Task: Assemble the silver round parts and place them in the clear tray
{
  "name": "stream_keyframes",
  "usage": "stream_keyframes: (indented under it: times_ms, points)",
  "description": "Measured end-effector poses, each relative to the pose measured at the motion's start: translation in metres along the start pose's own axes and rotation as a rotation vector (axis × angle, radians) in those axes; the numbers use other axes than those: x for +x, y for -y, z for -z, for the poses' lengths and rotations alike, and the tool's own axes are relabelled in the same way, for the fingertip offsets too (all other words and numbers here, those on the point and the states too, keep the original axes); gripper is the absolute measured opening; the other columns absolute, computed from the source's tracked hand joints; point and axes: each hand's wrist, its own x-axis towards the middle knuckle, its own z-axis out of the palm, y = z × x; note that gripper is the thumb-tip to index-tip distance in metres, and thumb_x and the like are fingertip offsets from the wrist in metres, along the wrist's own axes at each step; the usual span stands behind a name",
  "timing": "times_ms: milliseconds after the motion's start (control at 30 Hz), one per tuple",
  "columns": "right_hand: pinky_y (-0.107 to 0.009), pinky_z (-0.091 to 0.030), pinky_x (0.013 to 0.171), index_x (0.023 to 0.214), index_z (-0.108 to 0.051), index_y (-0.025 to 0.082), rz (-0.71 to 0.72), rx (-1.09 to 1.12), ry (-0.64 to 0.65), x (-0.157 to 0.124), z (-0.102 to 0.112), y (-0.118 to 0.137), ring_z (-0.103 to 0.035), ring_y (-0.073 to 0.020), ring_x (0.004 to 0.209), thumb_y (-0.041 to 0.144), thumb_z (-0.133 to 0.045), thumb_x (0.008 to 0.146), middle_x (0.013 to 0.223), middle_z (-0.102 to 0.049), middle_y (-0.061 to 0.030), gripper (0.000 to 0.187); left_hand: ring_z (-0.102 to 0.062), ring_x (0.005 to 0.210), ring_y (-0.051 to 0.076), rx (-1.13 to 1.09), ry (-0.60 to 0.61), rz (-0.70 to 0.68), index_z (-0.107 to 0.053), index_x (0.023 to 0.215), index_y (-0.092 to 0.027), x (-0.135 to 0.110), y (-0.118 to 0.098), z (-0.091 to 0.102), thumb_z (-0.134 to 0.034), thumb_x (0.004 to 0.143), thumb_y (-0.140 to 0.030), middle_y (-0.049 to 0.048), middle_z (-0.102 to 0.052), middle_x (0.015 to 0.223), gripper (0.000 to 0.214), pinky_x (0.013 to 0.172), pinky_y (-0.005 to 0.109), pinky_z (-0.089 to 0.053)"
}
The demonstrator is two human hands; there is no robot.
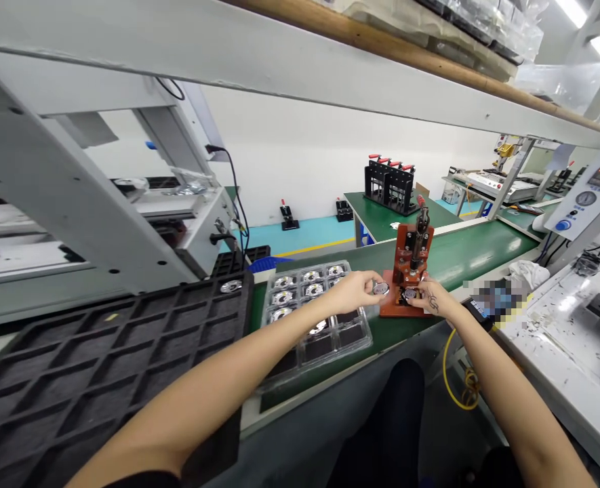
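My left hand (pixel 356 291) pinches a round, silvery disc-shaped part (pixel 381 289) just left of the toggle-clamp fixture (pixel 395 306). This fixture is reddish brown, with an upright back and a red-tipped clamp lever raised above its base. In its nest sits a second round part (pixel 410 293), dark around a shiny centre. Thumb and fingers of my right hand (pixel 432 297) close around that part's right side; the fingertips are partly hard to make out. Under my left forearm lies a clear plastic tray (pixel 353 337) with several shiny round parts in its pockets.
A black compartment tray (pixel 101 359) fills the left side, with one round part (pixel 231 286) in a far pocket. A black fixture with red handles (pixel 390 186) stands on the green table behind. The shelf beam (pixel 300 61) crosses overhead. A control box (pixel 587 193) stands right.
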Motion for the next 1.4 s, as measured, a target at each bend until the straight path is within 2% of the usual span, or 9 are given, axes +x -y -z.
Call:
stream_keyframes:
  times_ms: [133,233,333,467,600,767,1000,1267,1400]
  points:
    - [-0.044,-0.055,0.106,0.121,-0.081,0.023,0.014,0.001,0.025,0.003,0.002,0.009,-0.067,-0.0318,0.123,0.032,-0.087,0.084,0.130,-0.075,-0.0096,0.039,-0.042,0.057,0.014,-0.053,0.024,0.031,-0.070,0.113,-0.016,-0.025,-0.002,0.015,-0.072,0.083,-0.051,-0.0101,-0.042,0.061,0.046,0.065,0.027,-0.037]
    - [-0.039,-0.059,0.089,0.096,-0.084,0.021,-0.034,-0.011,-0.016,-0.004,0.017,0.014,-0.072,-0.0307,0.101,0.043,-0.090,0.077,0.104,-0.079,-0.0097,0.030,-0.042,0.059,0.014,-0.093,0.020,0.067,-0.070,0.115,-0.017,-0.043,-0.002,0.025,-0.073,0.084,-0.053,-0.0094,-0.041,0.064,0.048,0.065,0.028,-0.036]
    - [-0.039,-0.059,0.076,0.078,-0.079,0.019,-0.103,-0.019,-0.142,-0.003,0.055,0.020,-0.070,-0.0271,0.075,0.068,-0.076,0.086,0.074,-0.073,-0.0081,0.050,-0.040,0.059,0.014,-0.091,-0.032,0.089,-0.071,0.119,-0.019,-0.060,-0.002,0.038,-0.073,0.086,-0.052,-0.0085,-0.038,0.069,0.047,0.063,0.027,-0.034]
    - [-0.049,-0.057,0.096,0.112,-0.078,0.016,-0.136,0.005,-0.447,0.042,0.120,0.050,-0.073,-0.0336,0.104,0.083,-0.024,0.105,0.104,-0.079,-0.0182,0.086,-0.050,0.070,0.016,-0.045,-0.126,-0.033,-0.073,0.118,-0.022,-0.070,-0.018,0.049,-0.075,0.087,-0.046,-0.0031,-0.049,0.083,0.039,0.067,0.029,-0.042]
    - [-0.048,-0.060,0.095,0.140,-0.067,0.012,-0.032,0.245,-0.474,0.104,0.151,0.119,-0.077,-0.0316,0.107,0.088,-0.016,0.103,0.111,-0.078,-0.0195,0.099,-0.064,0.098,0.021,-0.029,-0.139,-0.210,-0.074,0.115,-0.025,-0.065,-0.046,0.044,-0.076,0.088,-0.040,0.0059,-0.063,0.118,0.031,0.089,0.037,-0.053]
    - [-0.044,-0.060,0.094,0.122,-0.076,0.020,0.251,0.248,-0.666,0.071,0.124,0.188,-0.075,-0.0236,0.092,0.075,-0.020,0.111,0.097,-0.074,-0.0083,0.079,-0.069,0.108,0.024,-0.047,-0.097,-0.228,-0.072,0.118,-0.023,-0.075,-0.048,0.037,-0.075,0.090,-0.039,0.0072,-0.073,0.125,0.033,0.096,0.039,-0.055]
    - [-0.052,-0.048,0.114,0.094,-0.071,0.025,0.475,-0.006,-0.686,-0.015,0.051,0.162,-0.075,-0.0283,0.121,0.037,-0.039,0.116,0.105,-0.080,-0.0067,0.041,-0.070,0.085,0.020,-0.012,-0.098,-0.161,-0.070,0.121,-0.023,-0.091,-0.047,0.031,-0.073,0.088,-0.037,0.0016,-0.074,0.096,0.036,0.079,0.033,-0.055]
    - [-0.058,-0.037,0.129,0.141,-0.066,0.026,0.345,-0.068,-0.557,-0.046,0.053,0.166,-0.048,-0.0300,0.157,0.032,-0.046,0.113,0.155,-0.065,-0.0109,0.034,-0.070,0.085,0.020,0.151,-0.136,-0.350,-0.064,0.126,-0.021,-0.092,-0.084,0.002,-0.068,0.091,-0.026,0.0051,-0.074,0.107,0.036,0.074,0.033,-0.055]
    - [-0.050,-0.054,0.112,0.124,-0.075,0.026,0.126,0.032,-0.658,-0.088,0.037,0.177,-0.070,-0.0290,0.125,0.036,-0.058,0.109,0.129,-0.075,-0.0114,0.024,-0.071,0.086,0.021,0.223,-0.141,-0.427,-0.062,0.129,-0.019,-0.097,-0.095,-0.008,-0.067,0.094,-0.024,0.0071,-0.073,0.109,0.036,0.074,0.034,-0.056]
